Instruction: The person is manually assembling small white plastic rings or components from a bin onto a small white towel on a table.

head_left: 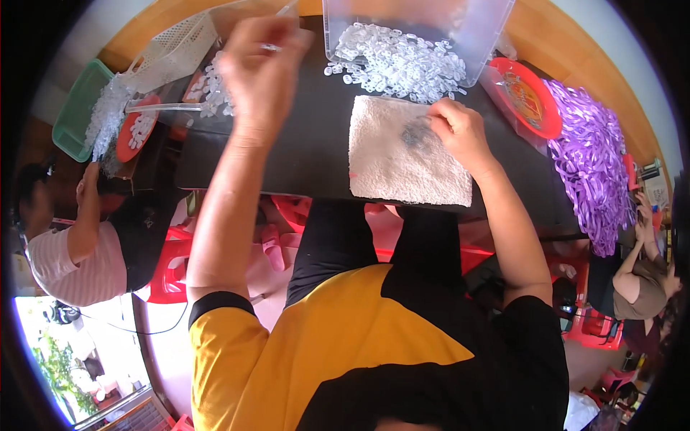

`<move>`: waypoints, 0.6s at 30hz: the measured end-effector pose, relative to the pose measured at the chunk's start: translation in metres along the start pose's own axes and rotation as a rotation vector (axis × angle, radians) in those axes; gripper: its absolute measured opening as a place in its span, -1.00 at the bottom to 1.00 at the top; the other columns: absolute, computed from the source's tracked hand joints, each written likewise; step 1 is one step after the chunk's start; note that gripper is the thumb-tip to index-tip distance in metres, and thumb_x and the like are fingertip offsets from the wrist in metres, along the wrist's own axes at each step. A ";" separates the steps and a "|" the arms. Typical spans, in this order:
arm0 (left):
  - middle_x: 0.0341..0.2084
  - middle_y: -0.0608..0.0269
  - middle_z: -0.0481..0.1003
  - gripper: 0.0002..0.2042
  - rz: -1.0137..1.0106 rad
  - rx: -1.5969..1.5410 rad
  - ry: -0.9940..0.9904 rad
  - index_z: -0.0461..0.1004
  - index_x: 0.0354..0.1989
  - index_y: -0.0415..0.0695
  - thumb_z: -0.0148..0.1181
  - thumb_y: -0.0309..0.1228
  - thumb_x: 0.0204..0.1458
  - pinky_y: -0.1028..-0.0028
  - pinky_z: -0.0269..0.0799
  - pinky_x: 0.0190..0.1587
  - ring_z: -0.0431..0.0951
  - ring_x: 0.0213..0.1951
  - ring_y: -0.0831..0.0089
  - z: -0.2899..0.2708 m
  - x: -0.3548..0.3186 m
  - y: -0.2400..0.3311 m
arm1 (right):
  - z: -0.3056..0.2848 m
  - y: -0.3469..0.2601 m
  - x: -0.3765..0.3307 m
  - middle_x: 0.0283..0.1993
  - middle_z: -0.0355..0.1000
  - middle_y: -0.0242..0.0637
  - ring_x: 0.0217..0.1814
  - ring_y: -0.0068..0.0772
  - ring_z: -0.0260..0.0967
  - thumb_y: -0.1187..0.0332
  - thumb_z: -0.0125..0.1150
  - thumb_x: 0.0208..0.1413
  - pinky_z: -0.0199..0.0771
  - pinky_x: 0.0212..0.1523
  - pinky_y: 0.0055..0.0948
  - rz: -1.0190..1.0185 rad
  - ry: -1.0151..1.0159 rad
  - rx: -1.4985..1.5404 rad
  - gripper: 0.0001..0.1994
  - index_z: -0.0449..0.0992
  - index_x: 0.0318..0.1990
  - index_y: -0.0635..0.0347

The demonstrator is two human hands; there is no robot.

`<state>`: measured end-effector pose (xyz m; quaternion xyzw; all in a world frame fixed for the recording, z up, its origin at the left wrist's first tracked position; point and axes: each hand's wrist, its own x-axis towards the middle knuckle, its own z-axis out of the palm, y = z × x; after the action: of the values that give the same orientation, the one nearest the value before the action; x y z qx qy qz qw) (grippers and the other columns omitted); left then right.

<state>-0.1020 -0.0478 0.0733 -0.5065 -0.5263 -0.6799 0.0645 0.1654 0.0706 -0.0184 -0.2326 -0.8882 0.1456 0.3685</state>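
Towel [384, 161] lies under your curled right hand [461, 135], blurred left hand [260, 72] raised to its left, either grip impossible to tell; a stray forward sweep could scatter the loose clear pieces [402, 57] heaped just beyond.

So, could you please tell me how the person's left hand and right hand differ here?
The left hand is motion-blurred, while the right hand looks fairly sharp. The left hand is to the left of the pale terry towel; the right hand is at its upper right corner. Both hands are bare.
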 end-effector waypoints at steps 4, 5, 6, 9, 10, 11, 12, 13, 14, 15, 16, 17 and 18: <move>-0.52 0.31 0.56 -0.88 -0.365 -0.176 -0.364 0.59 -0.35 -0.25 0.28 -0.48 -0.05 0.61 0.38 -0.46 0.49 -0.47 0.63 0.055 -0.040 -0.006 | -0.004 -0.010 0.002 -0.39 0.48 -0.16 -0.38 -0.13 0.47 0.46 0.23 -0.05 0.41 -0.37 -0.28 -0.062 -0.136 -0.160 -0.90 0.48 -0.36 0.25; -0.55 0.31 0.55 -0.89 -0.437 -0.239 -0.407 0.59 -0.35 -0.25 0.27 -0.50 -0.06 0.61 0.37 -0.47 0.49 -0.51 0.62 0.067 -0.047 -0.014 | -0.006 -0.010 0.002 -0.39 0.48 -0.16 -0.38 -0.13 0.47 0.46 0.23 -0.05 0.41 -0.37 -0.28 -0.060 -0.141 -0.169 -0.90 0.48 -0.36 0.25; -0.55 0.31 0.54 -0.90 -0.517 -0.333 -0.452 0.59 -0.36 -0.25 0.25 -0.52 -0.07 0.60 0.38 -0.47 0.48 -0.52 0.62 0.074 -0.053 -0.016 | -0.009 -0.008 0.003 -0.41 0.47 -0.15 -0.40 -0.13 0.47 0.46 0.23 -0.04 0.39 -0.38 -0.27 -0.013 -0.182 -0.121 -0.91 0.48 -0.37 0.26; -0.51 0.29 0.55 -0.87 -0.572 -0.222 -0.540 0.57 -0.33 -0.29 0.23 -0.56 -0.08 0.60 0.39 -0.42 0.47 -0.48 0.62 0.086 -0.073 -0.036 | -0.015 0.002 0.010 -0.47 0.45 -0.14 -0.44 -0.13 0.45 0.47 0.22 -0.04 0.37 -0.40 -0.27 0.118 -0.195 -0.032 -0.91 0.47 -0.37 0.28; -0.49 0.29 0.55 -0.85 -0.520 -0.198 -0.516 0.57 -0.30 -0.29 0.22 -0.57 -0.08 0.60 0.41 -0.38 0.48 -0.46 0.62 0.086 -0.082 -0.042 | -0.017 0.001 0.015 -0.49 0.44 -0.15 -0.45 -0.13 0.44 0.45 0.21 -0.02 0.36 -0.40 -0.27 0.132 -0.166 -0.060 -0.92 0.48 -0.36 0.25; -0.48 0.28 0.55 -0.84 -0.469 -0.172 -0.491 0.57 -0.28 -0.29 0.22 -0.58 -0.08 0.60 0.42 -0.34 0.48 -0.43 0.61 0.086 -0.089 -0.047 | -0.014 0.004 0.019 -0.49 0.44 -0.15 -0.45 -0.13 0.44 0.45 0.21 -0.02 0.36 -0.40 -0.27 0.134 -0.164 -0.062 -0.92 0.48 -0.36 0.25; -0.46 0.28 0.55 -0.81 -0.524 -0.176 -0.527 0.56 -0.25 -0.28 0.22 -0.59 -0.09 0.58 0.44 -0.26 0.50 -0.38 0.58 0.085 -0.088 -0.047 | -0.014 0.008 0.024 -0.48 0.45 -0.16 -0.45 -0.12 0.45 0.44 0.20 -0.01 0.37 -0.40 -0.27 0.126 -0.152 -0.129 -0.92 0.48 -0.35 0.23; -0.46 0.28 0.55 -0.81 -0.523 -0.181 -0.534 0.56 -0.25 -0.28 0.22 -0.59 -0.09 0.58 0.44 -0.26 0.50 -0.38 0.58 0.086 -0.088 -0.046 | -0.013 0.011 0.028 -0.46 0.46 -0.18 -0.44 -0.11 0.45 0.43 0.19 0.00 0.37 -0.40 -0.27 0.117 -0.140 -0.194 -0.92 0.49 -0.34 0.21; -0.46 0.28 0.55 -0.82 -0.490 -0.158 -0.538 0.56 -0.26 -0.28 0.22 -0.59 -0.09 0.57 0.45 -0.25 0.51 -0.37 0.58 0.087 -0.088 -0.045 | -0.009 0.014 0.032 -0.36 0.50 -0.22 -0.35 -0.10 0.47 0.41 0.15 0.01 0.40 -0.34 -0.24 0.116 -0.156 -0.246 -0.91 0.52 -0.31 0.16; -0.45 0.27 0.55 -0.82 -0.456 -0.133 -0.540 0.55 -0.27 -0.29 0.22 -0.58 -0.09 0.55 0.45 -0.25 0.51 -0.36 0.57 0.087 -0.088 -0.045 | -0.004 0.014 0.037 -0.36 0.50 -0.22 -0.35 -0.10 0.47 0.41 0.15 0.01 0.40 -0.34 -0.24 0.118 -0.154 -0.246 -0.91 0.52 -0.31 0.16; -0.45 0.27 0.55 -0.82 -0.455 -0.133 -0.543 0.55 -0.27 -0.29 0.22 -0.58 -0.09 0.55 0.45 -0.25 0.51 -0.36 0.57 0.088 -0.089 -0.045 | 0.000 0.014 0.041 -0.33 0.51 -0.22 -0.28 -0.09 0.48 0.43 0.12 0.00 0.42 -0.28 -0.19 0.114 -0.200 -0.323 -0.88 0.54 -0.30 0.12; -0.44 0.25 0.55 -0.83 -0.391 -0.090 -0.543 0.55 -0.27 -0.28 0.22 -0.58 -0.09 0.54 0.46 -0.25 0.52 -0.36 0.56 0.088 -0.090 -0.045 | 0.003 0.014 0.045 -0.29 0.52 -0.22 -0.21 -0.08 0.48 0.44 0.09 -0.01 0.44 -0.22 -0.14 0.111 -0.247 -0.400 -0.85 0.55 -0.28 0.08; -0.43 0.23 0.55 -0.83 -0.326 -0.048 -0.541 0.55 -0.28 -0.28 0.22 -0.58 -0.08 0.53 0.46 -0.25 0.53 -0.36 0.54 0.089 -0.091 -0.045 | 0.006 0.018 0.047 -0.29 0.52 -0.22 -0.21 -0.08 0.48 0.44 0.09 -0.01 0.44 -0.22 -0.14 0.112 -0.245 -0.400 -0.85 0.55 -0.28 0.08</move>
<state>-0.0309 0.0006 -0.0308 -0.5793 -0.5824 -0.5341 -0.1995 0.1378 0.1102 -0.0027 -0.3307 -0.9231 0.0141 0.1959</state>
